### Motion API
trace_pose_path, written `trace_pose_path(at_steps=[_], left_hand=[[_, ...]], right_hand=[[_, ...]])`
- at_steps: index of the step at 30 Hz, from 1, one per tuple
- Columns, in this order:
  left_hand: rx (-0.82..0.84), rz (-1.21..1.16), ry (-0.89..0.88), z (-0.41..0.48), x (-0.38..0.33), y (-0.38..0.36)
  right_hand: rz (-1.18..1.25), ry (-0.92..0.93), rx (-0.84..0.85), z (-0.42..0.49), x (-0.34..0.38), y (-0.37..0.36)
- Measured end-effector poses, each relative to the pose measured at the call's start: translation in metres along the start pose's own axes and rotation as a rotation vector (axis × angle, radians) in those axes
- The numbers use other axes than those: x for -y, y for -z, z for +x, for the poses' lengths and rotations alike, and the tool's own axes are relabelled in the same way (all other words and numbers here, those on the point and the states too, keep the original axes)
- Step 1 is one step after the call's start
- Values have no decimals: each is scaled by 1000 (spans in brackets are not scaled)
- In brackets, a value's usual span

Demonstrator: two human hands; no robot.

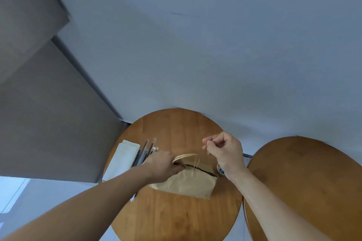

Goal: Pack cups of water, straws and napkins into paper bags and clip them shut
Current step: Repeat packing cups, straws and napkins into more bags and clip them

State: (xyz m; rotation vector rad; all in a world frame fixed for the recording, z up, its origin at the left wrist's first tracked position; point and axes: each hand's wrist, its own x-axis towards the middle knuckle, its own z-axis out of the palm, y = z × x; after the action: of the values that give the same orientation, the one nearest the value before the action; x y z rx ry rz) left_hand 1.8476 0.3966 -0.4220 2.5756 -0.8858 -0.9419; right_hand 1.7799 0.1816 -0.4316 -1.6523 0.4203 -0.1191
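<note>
A brown paper bag (186, 183) with twisted paper handles stands on the round wooden table (176, 217). My left hand (163, 165) pinches the bag's top edge at its left corner. My right hand (225, 149) hovers above and behind the bag's right side, fingers curled together; whether it holds a small thing I cannot tell. Wrapped straws (146, 151) and white napkins (123, 157) lie left of the bag. A small round container (220, 169) sits just right of the bag, half hidden by my right wrist. No cup is visible.
A second round wooden table (313, 191) stands close on the right. A pale wall (215, 55) rises directly behind both tables. A grey cabinet or panel (49, 113) stands at the left, with pale floor below it.
</note>
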Motion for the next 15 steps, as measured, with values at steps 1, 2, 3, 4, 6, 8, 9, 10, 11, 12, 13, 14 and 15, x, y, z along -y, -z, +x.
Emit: trace_pose_path(at_steps=[1, 2, 3, 4, 6, 8, 9, 10, 11, 12, 13, 14, 15], left_hand=[[1, -4, 6, -1, 0, -1], [4, -8, 11, -2, 0, -2], [10, -16, 19, -2, -1, -2], [14, -21, 29, -2, -2, -2], [23, -17, 43, -2, -3, -2], [26, -16, 58, -3, -5, -2], [25, -20, 64, -3, -5, -2], [21, -26, 66, -3, -5, -1], [15, -34, 66, -3, -5, -1], [8, -42, 64, -3, -4, 0], [2, -49, 63, -1, -4, 1], [-3, -56, 63, 1, -3, 2], [-2, -62, 70, 3, -3, 3]], right_hand=[[34, -4, 1, -2, 5, -2], [77, -11, 6, -4, 11, -5], [122, -21, 14, -7, 17, -7], [166, -33, 22, -9, 22, -9], [219, -45, 29, -12, 30, -13], [238, -51, 41, -17, 34, -17], [248, -55, 48, -19, 35, -18], [254, -65, 55, -21, 36, -19], [243, -74, 58, -24, 37, -20], [208, -75, 58, -26, 37, -21], [150, -61, 52, -28, 38, -21], [73, -30, 36, -30, 39, -20], [-12, 18, 12, -32, 42, -18]])
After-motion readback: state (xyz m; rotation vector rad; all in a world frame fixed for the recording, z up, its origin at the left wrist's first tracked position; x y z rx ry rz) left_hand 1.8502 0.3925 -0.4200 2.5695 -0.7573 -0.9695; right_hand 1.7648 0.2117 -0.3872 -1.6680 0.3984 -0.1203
